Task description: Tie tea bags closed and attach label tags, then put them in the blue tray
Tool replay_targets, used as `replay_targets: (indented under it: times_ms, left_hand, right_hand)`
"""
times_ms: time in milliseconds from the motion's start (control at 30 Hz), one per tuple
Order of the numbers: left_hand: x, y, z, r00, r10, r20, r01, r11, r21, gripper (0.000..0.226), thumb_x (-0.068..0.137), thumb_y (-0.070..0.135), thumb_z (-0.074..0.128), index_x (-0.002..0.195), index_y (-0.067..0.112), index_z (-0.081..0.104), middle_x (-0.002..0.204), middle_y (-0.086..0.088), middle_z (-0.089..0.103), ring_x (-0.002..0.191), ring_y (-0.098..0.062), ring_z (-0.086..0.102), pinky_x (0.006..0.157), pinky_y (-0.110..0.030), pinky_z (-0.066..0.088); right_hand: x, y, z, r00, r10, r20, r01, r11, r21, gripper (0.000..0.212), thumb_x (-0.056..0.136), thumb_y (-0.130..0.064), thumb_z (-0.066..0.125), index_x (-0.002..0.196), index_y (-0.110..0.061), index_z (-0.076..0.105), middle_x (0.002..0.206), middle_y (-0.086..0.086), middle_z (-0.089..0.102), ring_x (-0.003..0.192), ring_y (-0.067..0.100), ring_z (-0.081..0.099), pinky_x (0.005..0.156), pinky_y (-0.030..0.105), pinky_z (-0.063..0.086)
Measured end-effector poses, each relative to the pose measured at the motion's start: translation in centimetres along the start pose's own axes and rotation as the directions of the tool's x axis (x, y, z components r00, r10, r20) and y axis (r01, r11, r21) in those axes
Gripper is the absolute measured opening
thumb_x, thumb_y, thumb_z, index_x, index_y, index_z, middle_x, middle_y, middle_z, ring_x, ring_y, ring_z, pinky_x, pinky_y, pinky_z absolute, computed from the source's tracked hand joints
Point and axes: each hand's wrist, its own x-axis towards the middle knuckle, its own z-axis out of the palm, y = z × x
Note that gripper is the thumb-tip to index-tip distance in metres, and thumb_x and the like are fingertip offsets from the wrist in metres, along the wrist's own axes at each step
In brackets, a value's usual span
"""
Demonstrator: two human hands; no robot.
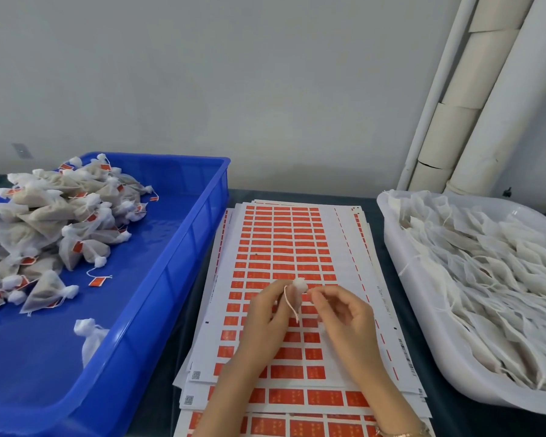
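Tying step: we hold one tea bag [298, 291] over the label sheets [284, 244], no tag on it yet.

Left hand [265, 316] curls round the bag. Right hand [344, 323] pinches just at its 3 o'clock, probably on the string [288, 300]. We judge the next move is to pull the knot tight, then peel a label. Count: two hands, one bag held, one blue tray [202, 222] at 9 o'clock with a finished pile [44, 222] too many to count, one white tray [391, 241] at 3 o'clock, several sheets on the surface.
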Motion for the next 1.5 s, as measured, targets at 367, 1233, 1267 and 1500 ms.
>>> replay_targets:
  times_ms: [367, 1233, 1267, 1500]
  left_hand:
    - [-0.1, 1.1, -0.1, 0.991, -0.007, 0.136, 0.043, 0.965, -0.26, 0.024, 0.097, 0.038, 0.044, 0.096, 0.038, 0.068, 0.094, 0.009, 0.069, 0.094, -0.01, 0.064, 0.082, -0.017, 0.05]
    - [0.6, -0.5, 0.2, 0.921, -0.389, 0.008, 0.369, 0.868, -0.333, 0.021, 0.084, 0.042, 0.067, 0.097, 0.026, 0.069, 0.089, 0.012, 0.072, 0.089, -0.008, 0.069, 0.075, -0.02, 0.056]
    - [0.6, -0.5, 0.2, 0.925, -0.379, 0.005, 0.359, 0.873, -0.329, 0.02, 0.083, 0.041, 0.068, 0.097, 0.027, 0.069, 0.088, 0.014, 0.072, 0.088, -0.006, 0.069, 0.072, -0.016, 0.055]
    - [0.5, -0.1, 0.0, 0.947, -0.322, -0.007, 0.298, 0.883, -0.363, 0.014, 0.085, 0.037, 0.067, 0.095, 0.027, 0.072, 0.09, 0.014, 0.072, 0.089, -0.003, 0.068, 0.07, -0.013, 0.052]
  right_hand:
    - [0.1, 0.5, 0.4, 0.986, 0.156, 0.057, -0.155, 0.988, -0.022, 0.013, 0.084, -0.035, 0.067, 0.096, -0.04, 0.066, 0.093, -0.029, 0.067, 0.095, -0.004, 0.061, 0.074, 0.012, 0.05]
    - [-0.4, 0.6, 0.4, 0.98, -0.179, -0.091, 0.145, 0.943, -0.298, 0.03, 0.079, -0.007, 0.075, 0.078, -0.036, 0.065, 0.073, -0.025, 0.063, 0.086, -0.002, 0.061, 0.07, 0.002, 0.045]
    - [-0.5, 0.6, 0.5, 0.974, -0.208, -0.087, 0.167, 0.927, -0.337, 0.03, 0.078, -0.007, 0.076, 0.079, -0.035, 0.065, 0.076, -0.028, 0.061, 0.088, -0.004, 0.06, 0.07, 0.0, 0.044]
    - [-0.5, 0.8, 0.5, 0.984, -0.177, -0.038, 0.149, 0.911, -0.385, 0.023, 0.076, -0.009, 0.079, 0.092, -0.025, 0.075, 0.085, -0.031, 0.058, 0.075, -0.004, 0.063, 0.071, -0.004, 0.041]
